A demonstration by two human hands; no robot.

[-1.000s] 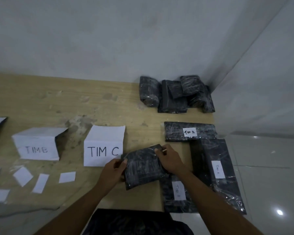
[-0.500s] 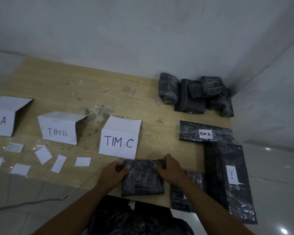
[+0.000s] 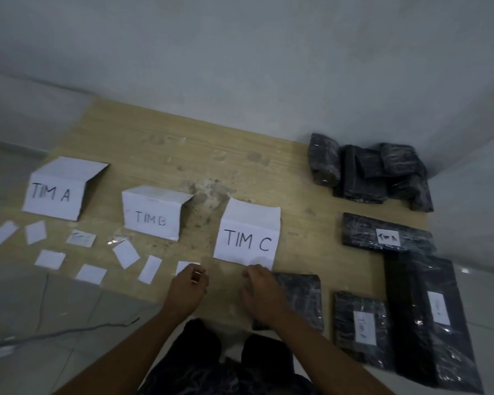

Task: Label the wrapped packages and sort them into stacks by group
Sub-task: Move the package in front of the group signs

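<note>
Film-wrapped package (image 3: pixel 295 300), lower centre of the bench (image 3: pixel 160 155), is judged light, soft, slippery (edges preferred); right hand (image 3: pixel 261 295) rests loosely on it, left hand (image 3: pixel 187 289) curled, apparently empty.

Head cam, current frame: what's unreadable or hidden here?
- Unlabelled package: its left part is covered by the right hand; whether the hand grips it is unclear.
- Label on the long package: writing blurred.
- Paper slip: partly behind the left hand.
- Rear package pile: count unclear, overlapping.
</note>
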